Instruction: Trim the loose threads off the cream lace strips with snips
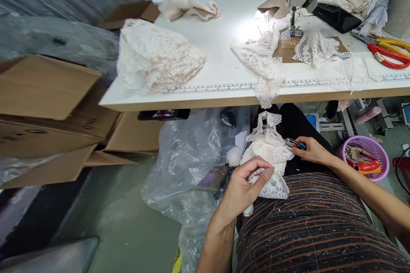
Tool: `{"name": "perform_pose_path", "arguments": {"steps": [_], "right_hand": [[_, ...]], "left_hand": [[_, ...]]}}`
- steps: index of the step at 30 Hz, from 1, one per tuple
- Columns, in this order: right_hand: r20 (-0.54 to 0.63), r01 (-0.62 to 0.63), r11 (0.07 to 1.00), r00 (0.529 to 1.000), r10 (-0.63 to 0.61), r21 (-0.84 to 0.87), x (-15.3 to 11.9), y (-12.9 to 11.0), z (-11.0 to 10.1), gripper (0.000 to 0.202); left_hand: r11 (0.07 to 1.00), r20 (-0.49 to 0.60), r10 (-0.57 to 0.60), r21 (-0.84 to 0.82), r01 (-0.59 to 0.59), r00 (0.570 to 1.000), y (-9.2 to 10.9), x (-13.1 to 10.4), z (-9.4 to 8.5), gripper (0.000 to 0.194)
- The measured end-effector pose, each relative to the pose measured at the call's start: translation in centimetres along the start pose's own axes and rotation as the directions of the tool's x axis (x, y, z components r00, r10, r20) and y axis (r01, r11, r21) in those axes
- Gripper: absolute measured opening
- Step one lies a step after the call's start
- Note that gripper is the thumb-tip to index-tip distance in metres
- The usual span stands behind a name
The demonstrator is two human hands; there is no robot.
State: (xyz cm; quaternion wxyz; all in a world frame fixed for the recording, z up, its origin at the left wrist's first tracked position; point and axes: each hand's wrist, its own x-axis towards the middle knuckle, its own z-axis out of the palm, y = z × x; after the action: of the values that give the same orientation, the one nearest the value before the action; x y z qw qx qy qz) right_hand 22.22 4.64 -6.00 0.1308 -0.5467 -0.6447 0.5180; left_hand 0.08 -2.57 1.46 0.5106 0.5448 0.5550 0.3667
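Note:
White lace fabric lies bunched on my lap, below the front edge of the sewing table. My left hand pinches the lower part of this lace between thumb and fingers. In my right hand is a small blue thread snipper, its tips at the lace's right side. More lace hangs over the table edge from beside the sewing machine's needle. Another lace piece rests to the right of the presser foot.
The white table bears a lace pile, a black phone and red-handled scissors. Cardboard boxes stand at left, clear plastic bags hang below the table, and a purple basket is at right.

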Motion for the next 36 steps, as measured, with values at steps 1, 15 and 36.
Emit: {"name": "perform_pose_path", "arguments": {"steps": [1, 15, 36], "right_hand": [[0.007, -0.014, 1.0, 1.0, 0.013, 0.027, 0.0, 0.0, 0.1, 0.019], [-0.002, 0.137, 0.924, 0.989, -0.146, 0.358, -1.3, -2.7, -1.3, 0.022], [0.342, -0.117, 0.934, 0.94, -0.006, 0.337, -3.6, -4.9, -1.8, 0.049]], "left_hand": [[1.0, -0.019, 0.003, 0.002, -0.003, 1.0, -0.1, 0.2, -0.1, 0.016], [0.991, 0.037, -0.131, 0.029, 0.13, 0.991, -1.0, 4.0, -0.2, 0.039], [0.968, 0.296, 0.025, 0.231, -0.097, 0.955, 0.2, 1.2, 3.6, 0.02]]}}
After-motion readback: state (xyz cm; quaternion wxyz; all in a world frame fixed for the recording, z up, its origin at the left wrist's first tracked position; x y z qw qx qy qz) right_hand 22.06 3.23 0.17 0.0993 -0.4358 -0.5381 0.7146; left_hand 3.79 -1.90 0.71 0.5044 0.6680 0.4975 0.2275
